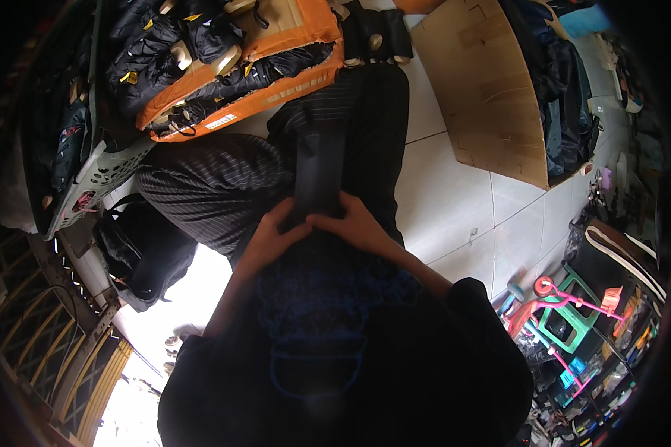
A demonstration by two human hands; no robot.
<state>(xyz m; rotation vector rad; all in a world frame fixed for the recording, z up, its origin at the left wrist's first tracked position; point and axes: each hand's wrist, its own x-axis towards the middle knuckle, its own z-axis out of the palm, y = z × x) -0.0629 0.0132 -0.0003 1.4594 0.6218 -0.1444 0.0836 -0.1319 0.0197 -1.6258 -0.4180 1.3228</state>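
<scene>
A long, narrow, smooth black cloth sleeve lies lengthwise over my lap, pointing away from me. My left hand is closed on the left side of its near end, and my right hand grips the right side. Both thumbs meet on top at the middle, while most fingers are hidden behind the cloth. Whether anything is inside it, I cannot tell. Beyond my knees, several black folded umbrellas with pale handles are piled on an orange-wrapped carton.
More black umbrellas lie right of the carton. A brown cardboard box holding dark cloth items stands at the far right on white tiles. At left are a grey perforated basket and a black bag. A green stool is at right.
</scene>
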